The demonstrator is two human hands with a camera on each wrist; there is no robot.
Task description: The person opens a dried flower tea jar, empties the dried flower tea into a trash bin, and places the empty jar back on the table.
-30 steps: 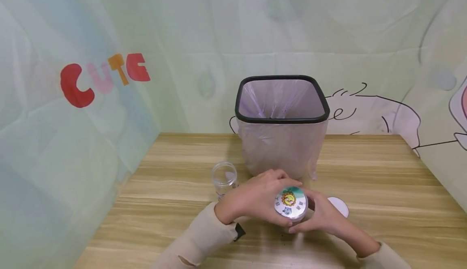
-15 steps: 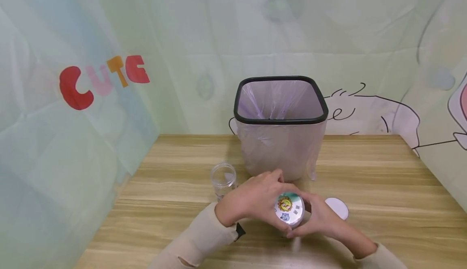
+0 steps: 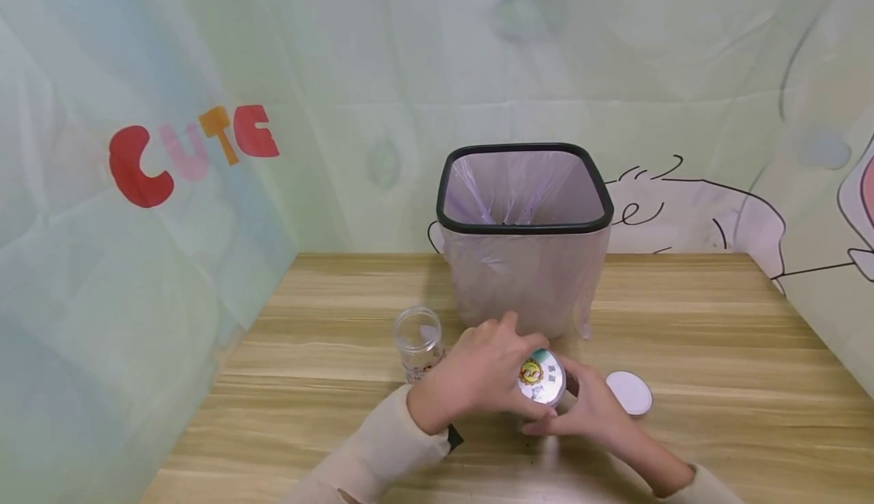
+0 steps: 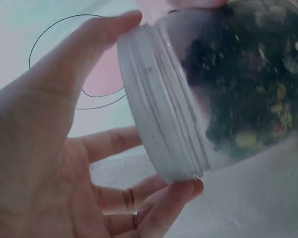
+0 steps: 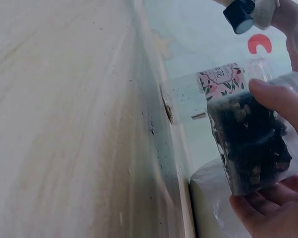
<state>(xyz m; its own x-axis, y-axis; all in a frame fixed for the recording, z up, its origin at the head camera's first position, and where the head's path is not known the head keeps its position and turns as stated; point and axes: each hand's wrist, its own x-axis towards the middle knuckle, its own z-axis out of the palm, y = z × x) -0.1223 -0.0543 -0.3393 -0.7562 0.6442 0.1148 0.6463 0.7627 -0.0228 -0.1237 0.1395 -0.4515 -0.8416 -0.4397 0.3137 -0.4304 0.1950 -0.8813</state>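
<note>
Both my hands hold a clear jar (image 3: 554, 398) tipped on its side just above the wooden table (image 3: 717, 352). My left hand (image 3: 501, 373) grips its white lid (image 4: 161, 104), whose top bears a round cartoon sticker (image 3: 539, 376); the thumb (image 4: 89, 49) lies over the rim and the fingers curl beneath. My right hand (image 3: 580, 407) grips the body. Dark dried bits with yellow flecks fill the jar (image 5: 248, 144), and my right fingers (image 5: 283, 104) wrap round it.
An empty clear jar (image 3: 418, 337) without a lid stands just left of my hands. A loose white lid (image 3: 630, 392) lies flat to the right. Right behind stands a black-rimmed bin (image 3: 524, 223) lined with a pale bag. Printed curtains enclose the table.
The jar has tipped further, so the stickered lid faces more sideways and looks smaller. Both hands have edged slightly toward the bin, and my left fingers have shifted round the lid.
</note>
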